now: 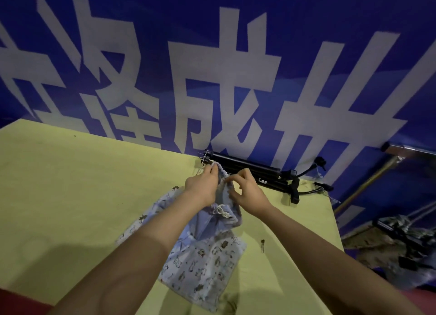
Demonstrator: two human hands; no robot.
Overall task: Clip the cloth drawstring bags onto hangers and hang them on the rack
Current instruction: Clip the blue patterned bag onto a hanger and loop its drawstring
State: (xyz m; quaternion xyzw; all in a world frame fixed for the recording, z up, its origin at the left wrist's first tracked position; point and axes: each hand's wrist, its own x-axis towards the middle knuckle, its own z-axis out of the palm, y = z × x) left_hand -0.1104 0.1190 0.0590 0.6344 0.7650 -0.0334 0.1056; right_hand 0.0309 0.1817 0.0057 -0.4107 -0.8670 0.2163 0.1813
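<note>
- Behind the work area, a blue banner (236,55) with large white characters is filling the whole background of the head view.
- Below it, a yellow-green cloth is covering the counter (70,185), and a person's two bare forearms are reaching forward over it.
- At the far edge of the counter, a bundle of black rods (250,170) is lying against the banner, with black cables curling off its right end.
- The left hand (200,185) is pinching the gathered top edge of a pale blue drawstring bag (224,196), with its fingers curled round the hem just beside the left end of the black rods.
- The right hand (245,192) is gripping the same hem a little further right, with its fingers bent over the ruffled fabric.
- The bag is hanging lifted between the two hands, and its white drawstring knot (221,211) is dangling below the wrists.
- Thin metal wires are showing just left of the left hand; whether they belong to a hanger cannot be told.
- Under the forearms, more bags (203,267) printed with small cartoon figures are lying flat on the counter.
- To the right of them, a small dark object (262,244) is resting on the cloth, too small to identify.
</note>
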